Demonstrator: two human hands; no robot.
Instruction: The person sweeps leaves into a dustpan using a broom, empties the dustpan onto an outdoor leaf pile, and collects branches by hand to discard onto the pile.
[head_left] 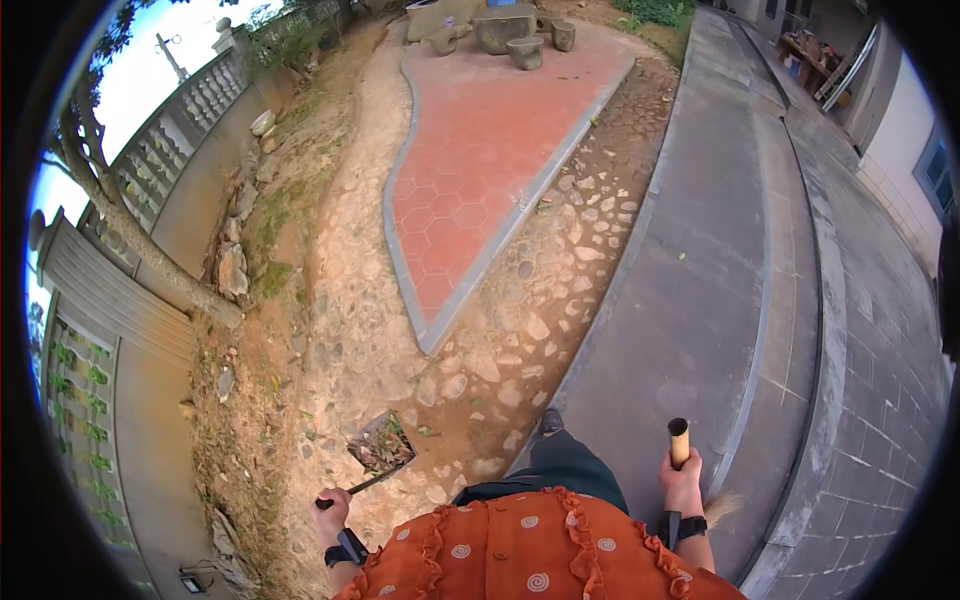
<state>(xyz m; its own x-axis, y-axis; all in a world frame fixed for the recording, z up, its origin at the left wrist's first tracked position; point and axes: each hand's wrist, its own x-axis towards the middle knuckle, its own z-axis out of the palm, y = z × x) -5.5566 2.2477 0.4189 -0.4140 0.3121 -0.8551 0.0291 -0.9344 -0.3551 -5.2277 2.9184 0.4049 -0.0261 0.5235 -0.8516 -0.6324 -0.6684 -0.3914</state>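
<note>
My left hand (332, 515) is closed around the dark handle of a long-handled dustpan (404, 464), held out low to the left. Dry brown leaves (378, 446) with a few green bits lie in its pan. In my right hand (683, 487) is the handle of a broom (679, 436), a light tube with a dark, hollow-looking end. Pale bristles (722, 507) show behind my right wrist; the rest of the broom is hidden by my arm. Both wrists wear dark bands.
A grey paved walkway (690, 290) with a raised kerb runs along my right. Ahead lies red hexagonal paving (470, 190), bordered by cobbles (585, 250). Stone table and stools (505, 35) stand at the far end. Left are a leaning tree (150, 245) and a balustrade wall (175, 135).
</note>
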